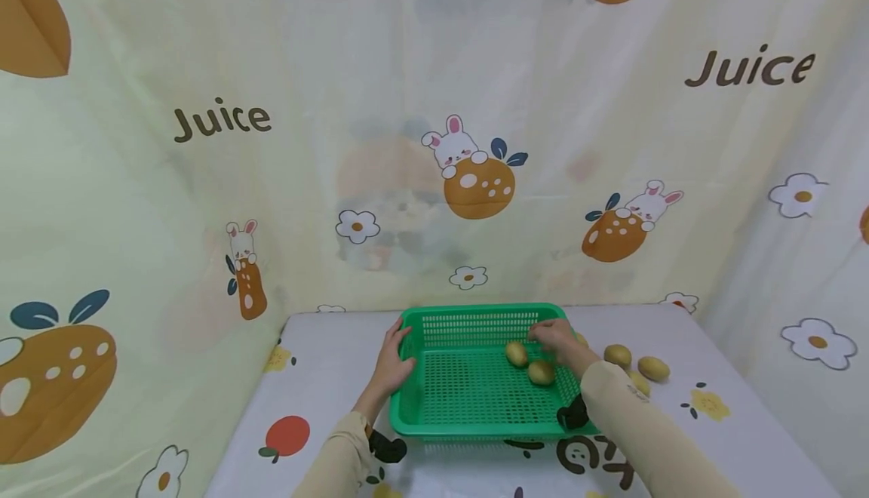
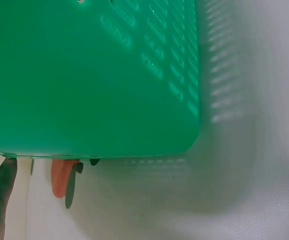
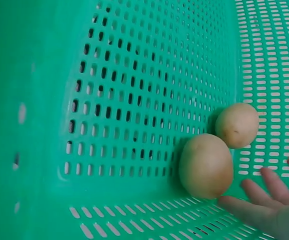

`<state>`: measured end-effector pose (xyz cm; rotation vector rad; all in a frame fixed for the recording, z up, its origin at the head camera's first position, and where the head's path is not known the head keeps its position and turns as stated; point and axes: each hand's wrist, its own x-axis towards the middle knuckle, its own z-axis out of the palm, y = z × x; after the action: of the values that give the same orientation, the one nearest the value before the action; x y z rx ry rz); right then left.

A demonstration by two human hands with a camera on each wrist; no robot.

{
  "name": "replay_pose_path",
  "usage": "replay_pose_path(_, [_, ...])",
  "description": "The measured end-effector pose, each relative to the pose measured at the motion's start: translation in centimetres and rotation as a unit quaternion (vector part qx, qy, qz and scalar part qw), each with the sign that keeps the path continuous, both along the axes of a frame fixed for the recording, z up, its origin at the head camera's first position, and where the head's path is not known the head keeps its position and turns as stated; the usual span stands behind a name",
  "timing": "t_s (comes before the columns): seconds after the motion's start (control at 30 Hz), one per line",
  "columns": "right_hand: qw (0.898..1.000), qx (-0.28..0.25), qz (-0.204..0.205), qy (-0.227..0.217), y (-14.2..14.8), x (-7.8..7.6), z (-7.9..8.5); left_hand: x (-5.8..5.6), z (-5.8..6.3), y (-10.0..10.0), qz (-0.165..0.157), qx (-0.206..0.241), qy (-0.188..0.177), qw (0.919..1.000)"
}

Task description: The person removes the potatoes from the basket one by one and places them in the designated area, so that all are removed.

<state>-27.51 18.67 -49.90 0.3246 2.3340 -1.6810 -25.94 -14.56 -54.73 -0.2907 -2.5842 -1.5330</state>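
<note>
A green plastic basket [image 1: 475, 430] with slotted walls stands on the table. Two potatoes [image 1: 541, 372] lie inside it toward the right; the right wrist view shows them side by side, the larger potato [image 3: 207, 167] nearer the camera. My left hand [image 1: 390, 366] rests on the basket's left rim, fingers fairly straight. In the left wrist view, part of that hand [image 2: 2, 187] touches the rim, with the rest out of frame. Over the basket's right side is my right hand [image 1: 560, 341], its fingers [image 3: 267, 187] spread and holding nothing, close to the potatoes.
Several more potatoes [image 1: 654, 368] lie on the table just right of the basket, partly behind the right forearm. A patterned cloth [image 1: 326, 377] covers the table. Printed curtains [image 1: 407, 68] hang behind the table and along both sides.
</note>
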Motion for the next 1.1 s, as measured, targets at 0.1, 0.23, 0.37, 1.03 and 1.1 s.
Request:
replay_pose_path(0.1, [1.000,0.021,0.005,-0.014,0.3,-0.2,-0.1,-0.1,0.0,0.1,-0.003,0.002,0.000,1.0000])
replay_pose_path(0.23, [0.997,0.061,0.032,-0.016,0.4,-0.5,0.0,-0.3,0.2,0.0,-0.002,0.006,-0.001,1.0000])
replay_pose_path(0.37, [0.995,0.073,0.064,-0.029,0.3,-0.2,-0.4,-0.4,0.2,-0.1,0.000,0.007,0.004,1.0000])
replay_pose_path(1.03, [0.994,0.081,0.057,-0.052,-0.2,0.5,-2.5,-0.1,-0.3,0.0,-0.002,-0.004,0.009,0.9999])
replay_pose_path(1.1, [0.994,0.080,0.059,-0.048,-0.2,0.5,-2.3,-0.2,-0.2,-0.1,-0.003,-0.007,0.008,0.9999])
